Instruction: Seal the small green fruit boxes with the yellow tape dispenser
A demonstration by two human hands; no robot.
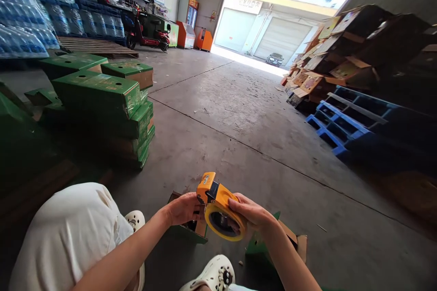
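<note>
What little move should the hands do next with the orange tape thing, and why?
Maybe the left hand should feel for an end of the yellow tape at the dispenser's head. The right hand already grips the dispenser, and the left hand is right by its head. I can't tell whether any tape sticks out there.

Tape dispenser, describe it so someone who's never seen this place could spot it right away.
From the stack of green boxes at the picture's left, look to the bottom middle. The tape dispenser is in the right hand, the left hand beside it. Its orange frame and round yellow roll set it apart from the pale shoes and green cartons around it.
</note>
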